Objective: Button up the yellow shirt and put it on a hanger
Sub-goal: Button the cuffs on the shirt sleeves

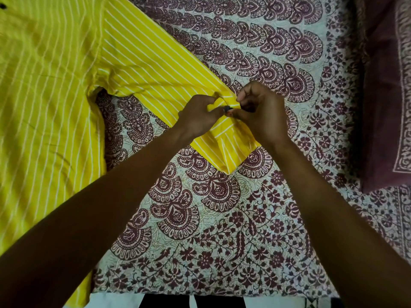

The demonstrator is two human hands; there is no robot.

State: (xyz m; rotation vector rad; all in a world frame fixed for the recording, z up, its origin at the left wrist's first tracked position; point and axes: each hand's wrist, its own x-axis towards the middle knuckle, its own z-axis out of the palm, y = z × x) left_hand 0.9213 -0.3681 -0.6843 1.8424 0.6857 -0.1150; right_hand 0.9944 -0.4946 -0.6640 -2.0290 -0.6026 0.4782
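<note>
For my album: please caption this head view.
The left hand and right hand pinch a dark button at the sleeve cuff of the yellow shirt, on a patterned bedsheet.

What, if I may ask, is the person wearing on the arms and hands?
Nothing that the head view shows. The left hand and the right hand are bare, without gloves, and no ring shows on the fingers in sight. The left forearm and the right forearm are bare too: no sleeve, watch or bracelet down to the picture's edge.
</note>
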